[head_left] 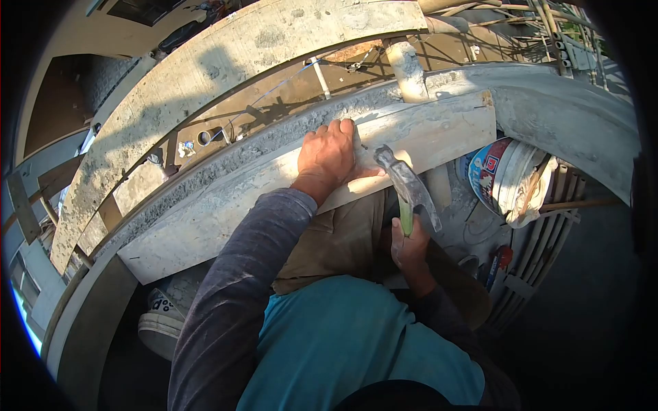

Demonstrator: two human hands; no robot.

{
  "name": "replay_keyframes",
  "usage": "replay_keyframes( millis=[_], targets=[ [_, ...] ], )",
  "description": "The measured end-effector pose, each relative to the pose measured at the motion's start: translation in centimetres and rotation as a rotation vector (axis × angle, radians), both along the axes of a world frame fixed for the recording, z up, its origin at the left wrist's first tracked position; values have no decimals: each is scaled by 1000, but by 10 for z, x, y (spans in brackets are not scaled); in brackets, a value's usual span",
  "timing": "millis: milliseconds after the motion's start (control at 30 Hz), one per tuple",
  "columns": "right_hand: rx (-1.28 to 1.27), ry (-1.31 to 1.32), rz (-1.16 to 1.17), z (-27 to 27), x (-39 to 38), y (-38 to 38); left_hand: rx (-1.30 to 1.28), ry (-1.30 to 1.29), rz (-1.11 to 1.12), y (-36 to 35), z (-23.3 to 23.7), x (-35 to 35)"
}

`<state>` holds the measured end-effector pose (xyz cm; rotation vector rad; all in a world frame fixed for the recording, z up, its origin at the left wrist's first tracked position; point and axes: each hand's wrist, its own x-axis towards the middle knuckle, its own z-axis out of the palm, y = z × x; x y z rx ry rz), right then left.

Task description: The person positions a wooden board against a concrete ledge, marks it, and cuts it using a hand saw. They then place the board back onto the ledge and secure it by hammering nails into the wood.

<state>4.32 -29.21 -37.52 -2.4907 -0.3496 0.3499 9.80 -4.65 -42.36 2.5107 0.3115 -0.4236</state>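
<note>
A long pale wooden board (219,219) lies slantwise against the near side of a curved concrete edge. My left hand (325,154) is closed over its upper edge near the middle, fingers curled over the top and thumb along the near face. My right hand (410,250) grips a claw hammer (404,181) by its green handle. The hammer's head points up, its striking face close to the board just right of my left thumb, and its claw curves down to the right. Nails stick out near both ends of the board.
A curved plank (240,58) spattered with concrete arches beyond the rough concrete rim (199,175). A cement-smeared bucket (504,175) stands at right beside bamboo poles (541,253). A white bucket (159,322) sits at lower left. Ground lies far below, past the rim.
</note>
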Motion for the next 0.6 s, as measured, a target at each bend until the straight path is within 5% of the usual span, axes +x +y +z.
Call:
replay_keyframes(
  millis=[33,300,600],
  targets=[
    [-175,208,14,2,9,6,26,4,-12,0,1,2],
    [208,101,-215,9,12,-3,-31,39,13,2,24,3],
    [-92,49,-155,18,128,60,-43,-64,50,1,12,0]
  ],
)
